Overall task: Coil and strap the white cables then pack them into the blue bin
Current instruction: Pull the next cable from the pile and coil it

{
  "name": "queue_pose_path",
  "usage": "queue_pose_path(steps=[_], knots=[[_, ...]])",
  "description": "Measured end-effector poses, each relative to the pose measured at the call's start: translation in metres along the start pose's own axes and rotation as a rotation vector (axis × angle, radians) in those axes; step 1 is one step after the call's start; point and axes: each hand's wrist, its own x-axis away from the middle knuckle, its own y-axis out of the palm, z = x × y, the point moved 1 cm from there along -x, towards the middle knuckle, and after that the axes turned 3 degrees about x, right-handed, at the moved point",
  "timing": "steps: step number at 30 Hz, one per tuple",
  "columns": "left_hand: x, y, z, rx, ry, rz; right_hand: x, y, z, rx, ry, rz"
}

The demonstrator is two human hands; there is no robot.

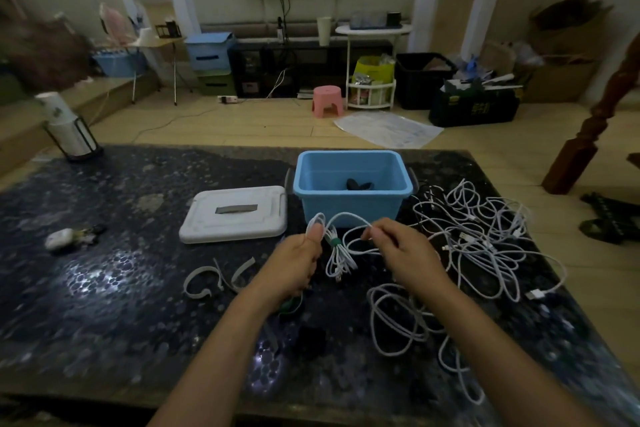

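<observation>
Gripping a strapped cable coil (337, 255), left hand (298, 265); right hand (398, 250) pinches its loose loop (before the blue bin (351, 204)).

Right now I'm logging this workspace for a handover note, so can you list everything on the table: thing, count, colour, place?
Blue bin: one, light blue, table centre-back, open, a dark item inside.
Lid: one, white with a grey handle, flat, left of the bin.
Coiled cable: one, white, green strap round it, held between the hands.
Loose cables: a tangle, count unclear, white, right of the bin and front right.
Straps: about three, pale grey, curled, left of the hands.
Small white object: one, far left.
Cup stack: one, white, in a dark holder, back-left corner.
Left hand: grips the coil.
Right hand: pinches the cable's free run.
</observation>
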Motion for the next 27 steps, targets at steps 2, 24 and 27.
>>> queue_pose_path(steps=[2,24,27], knots=[[-0.001,0.006,-0.002,-0.016,-0.016,0.027,0.006,0.006,-0.013,-0.03,-0.075,-0.01],[-0.012,0.014,0.003,0.141,0.258,0.395,0.03,0.037,-0.027,0.352,-0.223,-0.229],[-0.012,0.007,0.012,0.488,0.245,0.387,0.031,0.037,-0.022,0.457,-0.245,-0.281]])
